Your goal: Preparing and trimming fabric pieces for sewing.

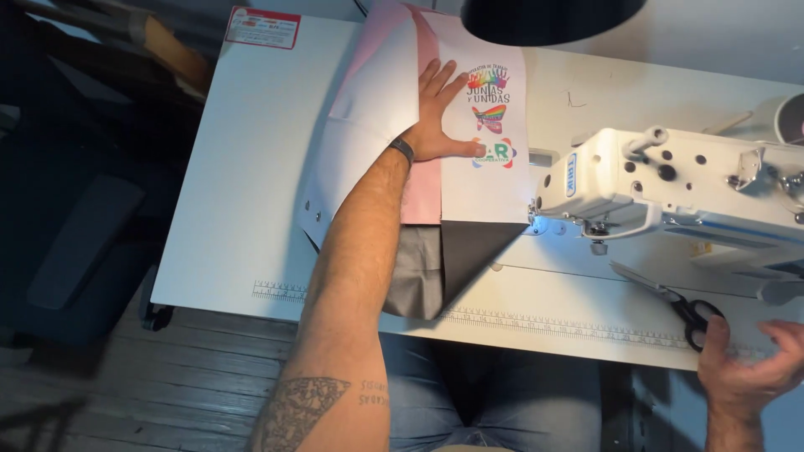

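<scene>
**Ana:** Look at the left hand (437,125): flat, fingers spread, palm pressing down on the fabric panel (486,180) on the white counter (234,192). It grips nothing, it just pins the cloth.

**Beto:** That's the white piece with the colourful printed designs?

**Ana:** Yes, with a pink layer (421,192) under it and a dark grey piece (469,251) folded out at the near edge, hanging toward the person's lap. The whole stack lies just left of the sewing machine (670,188), its right edge close to the needle end.

**Beto:** And the right hand (745,372)?

**Ana:** Down at the near right corner, loosely curled at the counter's edge, fingertips touching the black handles of the scissors (682,305). It doesn't have them gripped as far as I can see; the blades point far and left along the counter.

**Beto:** So which step is this?

**Ana:** I'd call it laying out and smoothing the layers beside the machine, with the scissors within reach.

**Beto:** What does the next move need?

**Ana:** In my judgement, the pinning hand must hold the layers square so nothing creeps, and the other needs a proper grip through the handles before any cutting.
</scene>
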